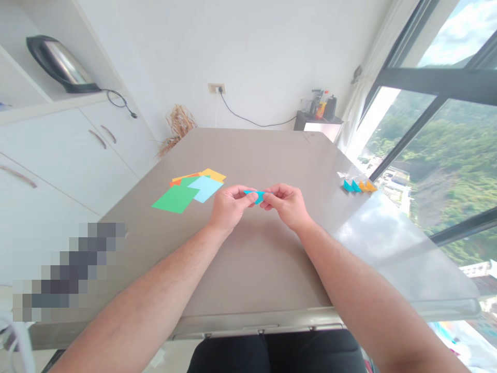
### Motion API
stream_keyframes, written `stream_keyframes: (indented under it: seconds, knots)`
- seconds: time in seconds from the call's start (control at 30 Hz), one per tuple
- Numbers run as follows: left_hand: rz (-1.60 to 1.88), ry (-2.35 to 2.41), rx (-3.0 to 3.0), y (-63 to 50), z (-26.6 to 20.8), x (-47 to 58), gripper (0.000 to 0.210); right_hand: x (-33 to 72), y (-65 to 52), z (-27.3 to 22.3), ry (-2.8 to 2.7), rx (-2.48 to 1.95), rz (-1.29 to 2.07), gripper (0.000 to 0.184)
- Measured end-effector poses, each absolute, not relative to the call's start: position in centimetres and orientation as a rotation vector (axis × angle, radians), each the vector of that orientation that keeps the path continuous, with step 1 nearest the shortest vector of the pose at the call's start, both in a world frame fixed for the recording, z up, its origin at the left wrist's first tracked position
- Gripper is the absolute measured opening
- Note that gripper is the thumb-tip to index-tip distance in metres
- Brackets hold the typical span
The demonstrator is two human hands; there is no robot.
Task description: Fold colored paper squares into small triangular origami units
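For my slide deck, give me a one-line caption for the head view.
Both hands, left hand and right hand, pinch a small folded teal paper above the table.

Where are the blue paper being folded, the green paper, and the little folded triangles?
blue paper (256, 195): head view, strip showing between the fingertips.
green paper (174, 199): head view, sheet's middle.
folded triangles (359, 185): head view, middle of the row.

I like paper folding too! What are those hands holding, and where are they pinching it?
A small folded blue paper piece, pinched at its two ends: left hand on the left end, right hand on the right.
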State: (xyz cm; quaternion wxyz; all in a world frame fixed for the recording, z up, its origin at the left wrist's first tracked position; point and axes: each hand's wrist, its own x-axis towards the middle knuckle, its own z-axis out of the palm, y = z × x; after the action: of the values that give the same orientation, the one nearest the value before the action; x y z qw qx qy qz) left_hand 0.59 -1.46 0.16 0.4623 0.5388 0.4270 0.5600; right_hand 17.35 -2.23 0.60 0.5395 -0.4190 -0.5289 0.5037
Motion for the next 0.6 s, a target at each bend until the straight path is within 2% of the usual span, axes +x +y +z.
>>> stream_keyframes:
  seconds: [0.6]
  knots:
    - [1.267,1.034,1.282,-1.13,0.59,0.01,0.032,17.41,-2.44,0.78,-1.282,-1.026,1.174,0.016]
